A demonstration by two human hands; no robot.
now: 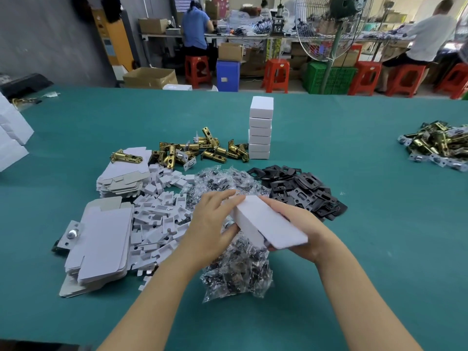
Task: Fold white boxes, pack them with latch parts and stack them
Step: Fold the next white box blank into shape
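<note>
White box (268, 224), folded and held tilted above the heap of clear screw bags (235, 269), near the middle of the table. Cradled from beneath and behind by the right hand (296, 231), fingers curled under its long side; braced at the near end by the left hand (212, 224), fingers nearly straight along the far end flap, thumb pressed to the box's side. Box's lower end apparently open — contents too dark to make out.

Beyond: a stack of closed white boxes (260, 127) upright, brass latch bolts (202, 150) scattered just left of it, black strike plates (304, 191) piled to the right of the bags. Left of the hands, small white card inserts (159, 219) in a loose heap, flat box blanks (101, 244) in two piles, one brass latch lying on the farther pile.

All on a green table cover (379, 224) — bare stretches on the right and along the near edge. Second latch heap (440, 148) far right, cut off by the frame. More white boxes at the left edge, partly cropped. Behind the table, a workshop: red stools (276, 74), a standing fan (334, 26), two seated workers at benches.
</note>
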